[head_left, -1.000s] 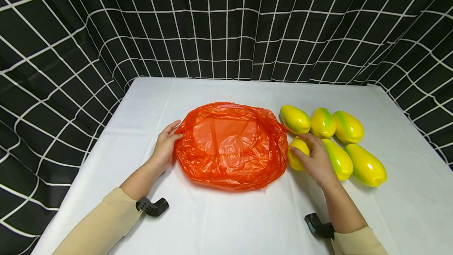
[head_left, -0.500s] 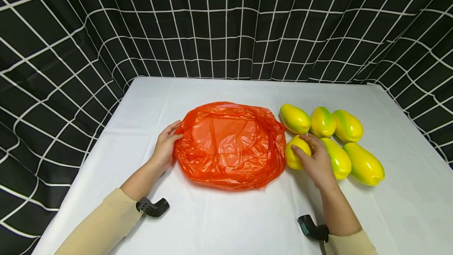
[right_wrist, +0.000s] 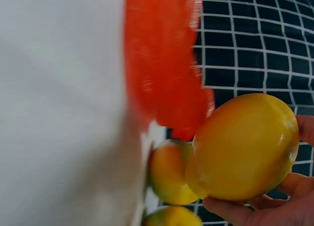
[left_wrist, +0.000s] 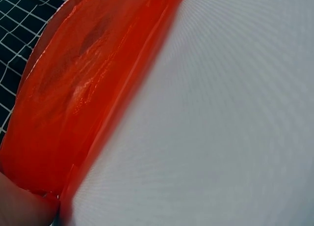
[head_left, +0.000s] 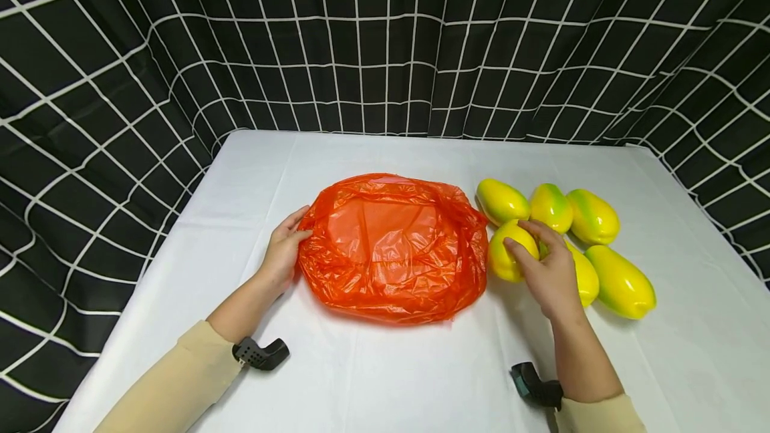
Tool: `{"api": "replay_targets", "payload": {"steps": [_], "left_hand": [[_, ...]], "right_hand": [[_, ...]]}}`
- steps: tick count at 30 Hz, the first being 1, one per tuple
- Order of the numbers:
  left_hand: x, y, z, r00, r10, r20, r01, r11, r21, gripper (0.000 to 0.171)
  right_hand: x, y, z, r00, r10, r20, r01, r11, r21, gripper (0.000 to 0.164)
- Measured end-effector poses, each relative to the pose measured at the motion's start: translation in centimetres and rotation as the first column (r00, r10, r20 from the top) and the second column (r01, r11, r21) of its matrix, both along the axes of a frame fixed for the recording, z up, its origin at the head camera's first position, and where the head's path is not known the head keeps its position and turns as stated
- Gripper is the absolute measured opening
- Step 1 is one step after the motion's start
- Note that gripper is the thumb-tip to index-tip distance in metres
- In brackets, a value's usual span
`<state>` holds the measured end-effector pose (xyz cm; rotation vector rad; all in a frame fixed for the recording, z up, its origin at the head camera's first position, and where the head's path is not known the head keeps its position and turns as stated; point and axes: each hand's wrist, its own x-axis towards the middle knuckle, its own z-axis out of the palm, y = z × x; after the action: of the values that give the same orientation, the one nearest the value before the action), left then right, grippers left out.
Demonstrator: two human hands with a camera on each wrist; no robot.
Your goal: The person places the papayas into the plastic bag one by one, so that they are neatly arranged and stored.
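In the head view, my left hand (head_left: 280,250) holds the left edge of a red plastic bag (head_left: 391,239), thumb in front and fingers at its side. The bag lies with its mouth spread wide and its rim crumpled; I see nothing inside. Just past its right edge, my right hand (head_left: 549,272) grips a glossy yellow papaya (head_left: 506,252). The right wrist view shows this papaya (right_wrist: 245,147) raised off the table, with thumb and fingers around it. In the left wrist view, the thumb (left_wrist: 24,206) presses the red bag's edge (left_wrist: 73,103).
Several more yellow-green papayas lie right of the bag, among them one at the back (head_left: 502,202) and one at the far right (head_left: 621,282). A white cloth covers the table (head_left: 385,379). Black grid-patterned curtains (head_left: 385,45) stand around the back and sides.
My right hand has lifted the papaya off the table, bringing it up and slightly away beside the bag. My left hand keeps its hold on the bag's edge.
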<state>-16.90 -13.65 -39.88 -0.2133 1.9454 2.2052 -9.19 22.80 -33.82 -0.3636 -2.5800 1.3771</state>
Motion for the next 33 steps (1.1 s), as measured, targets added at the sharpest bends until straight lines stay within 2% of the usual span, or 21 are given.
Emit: {"api": "replay_targets", "payload": {"steps": [6,11,18,24,33], "left_hand": [[0.0,0.0,0.1,1.000,-0.019,0.002,0.019,1.000,-0.024,0.058],[-0.1,0.0,0.0,1.000,-0.010,0.000,0.010,1.000,-0.018,0.057],[0.0,0.2,0.0,1.000,-0.028,0.006,0.028,1.000,-0.008,0.057],[0.0,0.1,0.5,0.998,-0.058,0.004,0.058,0.998,-0.012,0.057],[0.2,-0.2,0.9,0.997,-0.070,0.017,0.070,0.997,-0.013,0.057]], "right_hand": [[-1.0,-1.2,2.2,0.999,0.045,-0.026,-0.045,0.999,0.004,0.050],[-2.5,-2.7,3.7,0.992,0.124,-0.036,-0.123,0.992,0.023,0.049],[-5.0,-5.8,5.5,0.974,0.223,-0.033,-0.223,0.974,-0.023,0.049],[-6.4,-7.9,6.2,0.957,0.289,-0.032,-0.289,0.957,-0.005,0.049],[-8.5,-10.7,6.0,0.932,0.361,-0.030,-0.362,0.932,-0.016,0.047]]}}
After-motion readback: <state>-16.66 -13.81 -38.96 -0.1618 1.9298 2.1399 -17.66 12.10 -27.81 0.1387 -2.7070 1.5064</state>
